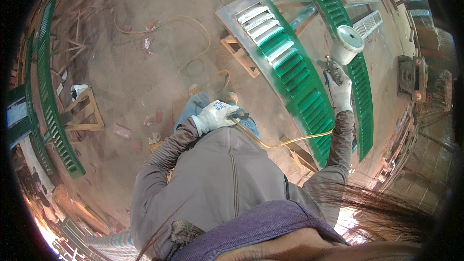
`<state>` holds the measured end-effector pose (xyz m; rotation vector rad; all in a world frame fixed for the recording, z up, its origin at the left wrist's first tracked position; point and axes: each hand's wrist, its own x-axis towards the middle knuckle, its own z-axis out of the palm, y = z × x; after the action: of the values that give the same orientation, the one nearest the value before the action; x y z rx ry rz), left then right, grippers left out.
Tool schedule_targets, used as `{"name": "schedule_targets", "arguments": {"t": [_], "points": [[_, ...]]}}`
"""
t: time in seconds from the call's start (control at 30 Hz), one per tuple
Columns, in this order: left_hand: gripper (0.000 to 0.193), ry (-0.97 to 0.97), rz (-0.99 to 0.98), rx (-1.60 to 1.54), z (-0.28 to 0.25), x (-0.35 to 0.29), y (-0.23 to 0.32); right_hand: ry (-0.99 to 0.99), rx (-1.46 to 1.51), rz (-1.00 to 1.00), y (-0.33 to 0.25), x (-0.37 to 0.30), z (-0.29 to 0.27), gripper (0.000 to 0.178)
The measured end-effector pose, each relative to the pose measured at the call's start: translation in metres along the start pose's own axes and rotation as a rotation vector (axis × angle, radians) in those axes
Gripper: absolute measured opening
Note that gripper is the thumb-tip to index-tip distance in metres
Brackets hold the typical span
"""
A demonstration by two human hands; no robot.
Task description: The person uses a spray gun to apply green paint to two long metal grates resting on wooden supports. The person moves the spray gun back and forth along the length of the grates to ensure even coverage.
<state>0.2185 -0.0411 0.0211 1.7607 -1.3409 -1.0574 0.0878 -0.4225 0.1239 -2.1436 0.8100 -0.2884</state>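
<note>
My right hand point(341, 91), in a white glove, grips a spray gun point(333, 70) with a large pale metal cup point(344, 51). It is held over the gap between two louvered shutters. The nearer shutter point(313, 98) is wet-looking green along most of its length, while its far end shows bare grey metal and whitish slats. Beyond it lies a narrower green shutter point(363, 97). My left hand point(215, 116), also gloved, is closed at my waist around the yellow air hose point(270, 146); a dark piece beside its fingers cannot be made out.
Wooden trestles point(241, 57) hold up the nearer shutter. The hose point(193, 19) loops across the dirt floor ahead of my feet. At the left, green shutters point(46, 92) lean near a wooden stand point(87, 111) and a white bucket point(78, 91). Unpainted louvered panels point(368, 23) lie far right.
</note>
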Motion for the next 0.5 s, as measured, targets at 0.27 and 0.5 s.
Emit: {"name": "schedule_targets", "arguments": {"t": [0.27, 0.5], "points": [[0.030, 0.068, 0.028, -0.038, 0.006, 0.003, -0.007, -0.203, 0.162, 0.149, -0.004, -0.031, -0.005, 0.040], [0.031, 0.045, -0.008, -0.036, 0.001, 0.000, -0.001, 0.001, -0.142, 0.004, 0.017, 0.000, 0.004, 0.040]]}}
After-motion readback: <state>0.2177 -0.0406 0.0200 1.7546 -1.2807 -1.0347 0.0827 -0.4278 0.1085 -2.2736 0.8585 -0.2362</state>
